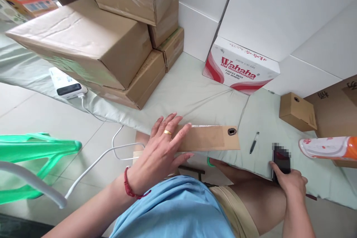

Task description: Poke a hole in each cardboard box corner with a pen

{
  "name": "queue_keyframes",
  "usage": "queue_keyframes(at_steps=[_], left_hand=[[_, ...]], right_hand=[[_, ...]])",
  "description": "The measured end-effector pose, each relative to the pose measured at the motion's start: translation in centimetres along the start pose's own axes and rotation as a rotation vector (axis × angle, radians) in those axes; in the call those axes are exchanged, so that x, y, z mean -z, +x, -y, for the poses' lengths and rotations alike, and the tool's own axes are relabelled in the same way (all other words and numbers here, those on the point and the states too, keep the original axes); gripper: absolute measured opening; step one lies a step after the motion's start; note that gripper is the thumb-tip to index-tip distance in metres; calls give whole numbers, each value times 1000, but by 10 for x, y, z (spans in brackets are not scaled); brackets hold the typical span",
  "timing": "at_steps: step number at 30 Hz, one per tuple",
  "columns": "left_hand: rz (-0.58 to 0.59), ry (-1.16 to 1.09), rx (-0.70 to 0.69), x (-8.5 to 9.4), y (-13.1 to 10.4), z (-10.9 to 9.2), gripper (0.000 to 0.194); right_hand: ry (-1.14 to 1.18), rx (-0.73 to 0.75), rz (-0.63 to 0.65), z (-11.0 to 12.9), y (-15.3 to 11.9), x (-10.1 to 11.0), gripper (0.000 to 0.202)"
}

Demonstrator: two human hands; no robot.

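My left hand [164, 145], with a gold ring and a red cord bracelet, lies with its fingers spread over the left end of a long flat cardboard box [209, 137]. A dark-rimmed hole shows at the box's right end, and a strip of white label peeks out along its far edge. At the right, my right hand [291, 182] is closed round a dark smartphone [282, 163], its thumb along the near side. A black pen [254, 143] rests on the pale green cloth between the box and the phone.
Stacked cardboard boxes [111, 44] rise at the back left, near a white power bank [67, 83] with a cable. A white and red Wahaha carton [240, 67] stands against the wall. Further right are a small brown box [297, 111] and an orange-white package [326, 148]. A green stool [36, 156] is on the floor.
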State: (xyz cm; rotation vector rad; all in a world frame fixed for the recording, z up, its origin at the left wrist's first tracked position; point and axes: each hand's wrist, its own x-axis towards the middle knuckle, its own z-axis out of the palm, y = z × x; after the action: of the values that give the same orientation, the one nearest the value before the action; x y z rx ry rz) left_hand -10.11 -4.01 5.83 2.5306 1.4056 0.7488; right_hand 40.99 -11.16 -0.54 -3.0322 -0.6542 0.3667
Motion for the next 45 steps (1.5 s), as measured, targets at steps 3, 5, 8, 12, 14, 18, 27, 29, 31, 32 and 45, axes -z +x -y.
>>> queue_keyframes(at_steps=[3,5,8,12,14,18,27,29,31,32,45], left_hand=[[13,36,-13,-4,7,-1,77],[63,61,-14,-7,10,-4,83],[92,97,-19,-12,11,-6,80],[91,138,-51,-12,12,-4,74],[92,153,-56,-12,14,-5,72],[78,176,-51,-14,17,-10,71],[53,184,-35,-19,14,-14,73],[59,182,-33,-18,14,-14,74],[65,181,-31,-18,13,-13,73],[68,179,-30,-18,14,-13,72],[54,29,78,-14,8,-9,90]], right_hand=[[47,34,6,-8,-3,-2,104],[97,39,-13,-13,-8,-6,97],[234,101,-105,-16,-31,-9,98],[426,251,-200,2,-88,2,96],[487,313,-189,22,-121,11,91],[623,563,-169,68,-176,23,83],[575,859,-271,116,-215,10,70],[567,857,-275,118,-215,8,70],[557,848,-269,120,-216,6,70],[552,843,-266,120,-216,6,70],[504,852,-265,126,-217,0,69]])
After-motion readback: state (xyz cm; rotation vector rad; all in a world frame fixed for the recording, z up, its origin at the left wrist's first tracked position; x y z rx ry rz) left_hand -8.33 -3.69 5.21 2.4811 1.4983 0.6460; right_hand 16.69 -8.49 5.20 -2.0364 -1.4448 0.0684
